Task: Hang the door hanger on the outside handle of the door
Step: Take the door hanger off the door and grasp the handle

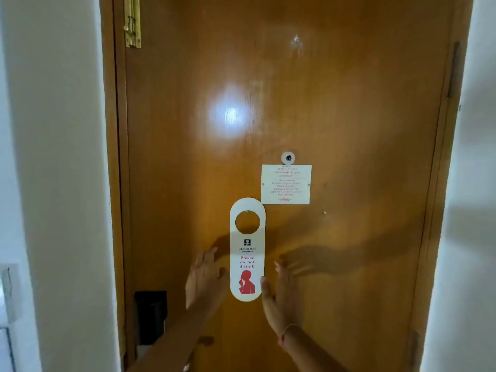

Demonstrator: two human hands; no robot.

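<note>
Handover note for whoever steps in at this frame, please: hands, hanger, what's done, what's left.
Left hand: open, at the hanger's lower left edge; no grip.
Right hand: open, thumb at the lower right edge; no grip.
Hanger: upright on the closed door, apparently on a small peg at the top of its hole, below-left of the notice.
Done: nothing visible.
Left: take the hanger, open the door, hang it on the outside handle. No handle clearly in view.

Door face [349,116] is sitting mostly bare up top and off to the right, so lots of room there. The door hanger [247,253] is hanging between both hands, the notice card [286,184] and peephole [288,158] are crowding just above, and a black lock box [150,315] is blocking lower left.
</note>
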